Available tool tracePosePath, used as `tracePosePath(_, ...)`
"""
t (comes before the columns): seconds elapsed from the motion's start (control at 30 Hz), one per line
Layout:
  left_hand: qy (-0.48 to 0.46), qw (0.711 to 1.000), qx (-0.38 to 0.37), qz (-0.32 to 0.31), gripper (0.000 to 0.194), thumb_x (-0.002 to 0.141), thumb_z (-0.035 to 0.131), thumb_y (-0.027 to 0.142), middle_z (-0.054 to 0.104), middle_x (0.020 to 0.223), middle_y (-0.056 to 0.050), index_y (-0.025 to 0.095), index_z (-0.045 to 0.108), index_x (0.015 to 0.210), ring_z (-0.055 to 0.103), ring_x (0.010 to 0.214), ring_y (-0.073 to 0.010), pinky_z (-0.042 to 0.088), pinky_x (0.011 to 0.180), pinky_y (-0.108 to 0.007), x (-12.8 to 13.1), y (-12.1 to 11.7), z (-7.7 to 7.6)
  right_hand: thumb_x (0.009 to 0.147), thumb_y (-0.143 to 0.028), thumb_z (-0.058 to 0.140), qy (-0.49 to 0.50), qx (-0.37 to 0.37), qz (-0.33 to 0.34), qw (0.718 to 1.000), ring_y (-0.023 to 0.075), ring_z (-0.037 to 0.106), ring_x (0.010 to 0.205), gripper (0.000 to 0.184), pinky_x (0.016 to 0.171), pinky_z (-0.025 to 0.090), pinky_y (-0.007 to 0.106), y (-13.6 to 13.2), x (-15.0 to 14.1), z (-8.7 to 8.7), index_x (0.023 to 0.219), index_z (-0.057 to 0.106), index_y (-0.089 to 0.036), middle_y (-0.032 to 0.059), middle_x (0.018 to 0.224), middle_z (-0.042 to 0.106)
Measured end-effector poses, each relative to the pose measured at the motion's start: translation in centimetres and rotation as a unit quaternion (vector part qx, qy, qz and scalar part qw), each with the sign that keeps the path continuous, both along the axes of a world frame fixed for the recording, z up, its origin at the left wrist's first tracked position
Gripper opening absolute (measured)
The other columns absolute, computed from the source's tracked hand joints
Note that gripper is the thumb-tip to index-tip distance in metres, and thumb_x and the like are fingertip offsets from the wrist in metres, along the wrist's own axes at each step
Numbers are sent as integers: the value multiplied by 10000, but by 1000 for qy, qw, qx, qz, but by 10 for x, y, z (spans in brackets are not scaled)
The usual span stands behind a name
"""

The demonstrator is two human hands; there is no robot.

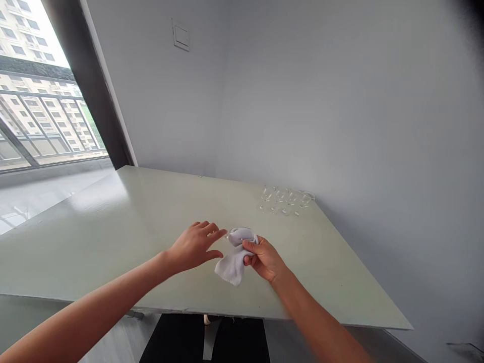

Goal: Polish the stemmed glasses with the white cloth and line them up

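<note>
Over the pale green table my right hand is closed around a white cloth. The cloth is stuffed into a small clear glass that my right hand also grips. My left hand hovers just left of the glass, fingers stretched out, its fingertips touching or nearly touching the glass rim. The cloth's loose end hangs down below my right thumb.
Several small clear stemmed glasses stand in a cluster at the table's far right corner by the grey wall. A large window lies to the left. The table's near edge runs below my forearms.
</note>
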State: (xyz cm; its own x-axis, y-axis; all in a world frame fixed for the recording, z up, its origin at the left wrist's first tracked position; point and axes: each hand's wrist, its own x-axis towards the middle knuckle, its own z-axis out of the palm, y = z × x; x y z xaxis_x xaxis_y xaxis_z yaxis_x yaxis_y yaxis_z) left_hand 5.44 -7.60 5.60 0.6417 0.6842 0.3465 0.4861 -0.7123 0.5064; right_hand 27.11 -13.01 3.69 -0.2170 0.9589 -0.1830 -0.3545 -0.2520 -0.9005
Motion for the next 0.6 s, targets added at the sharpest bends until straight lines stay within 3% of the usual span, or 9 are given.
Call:
tracePosePath(0.07,-7,999,47,10,320,783,567,456,636,850,-70,256,658,1016,559,798,-185,449,761,-326,0,-1,-1,698,-373,714,8,11,15,1000,76,535,457,319,454,435,196,-5,-6,-4,927,646,-160,-13,654,616)
tracePosePath(0.1,-19,999,15,22,279,788,563,443,628,791,-58,248,678,952,553,744,-168,454,726,-305,-1,-1,-2,715,-371,697,-19,39,44,998,94,557,495,319,484,455,217,-7,-7,-4,953,642,-167,-8,673,620)
tracePosePath(0.2,-32,967,-251,15,272,727,617,458,588,669,-21,213,695,815,501,587,-123,431,573,-255,-7,0,-3,754,-336,649,-194,190,153,950,167,613,674,215,659,492,317,-8,0,2,918,665,-198,6,723,645)
tracePosePath(0.27,-38,898,-438,-24,304,688,642,466,552,621,-10,177,685,771,461,514,-103,402,509,-250,-12,2,-3,786,-312,601,-314,301,182,882,197,613,786,131,796,455,366,-2,13,9,828,690,-225,10,748,666)
tracePosePath(0.33,-65,845,-529,-37,327,670,648,466,522,592,-6,152,671,755,446,484,-96,388,489,-254,-17,7,-4,815,-304,559,-380,371,150,834,218,600,863,153,880,406,395,6,28,18,806,702,-250,13,785,686)
tracePosePath(0.4,-97,843,-529,12,333,649,656,466,514,583,-4,142,656,728,447,477,-95,380,482,-253,-20,11,-6,840,-312,522,-404,391,53,825,238,581,924,192,920,377,419,10,39,25,862,707,-270,19,847,696)
tracePosePath(0.5,-90,881,-452,107,316,649,637,447,567,646,-14,152,651,763,457,501,-99,373,485,-245,-19,14,-11,845,-326,520,-442,408,-97,793,284,506,1086,237,1024,258,480,3,36,29,1014,682,-285,36,988,686)
tracePosePath(0.53,-74,896,-420,125,300,658,622,431,580,659,-13,158,649,780,463,511,-103,370,487,-243,-16,13,-12,835,-339,541,-467,429,-95,768,302,459,1154,271,1057,188,502,-1,29,29,1072,659,-284,42,1047,674)
tracePosePath(0.6,-36,934,-332,130,226,680,585,370,579,632,-1,162,630,756,473,526,-115,348,487,-233,-7,5,-13,812,-365,581,-510,486,-15,710,326,368,1247,363,1081,94,526,-9,11,27,1161,609,-269,57,1148,637)
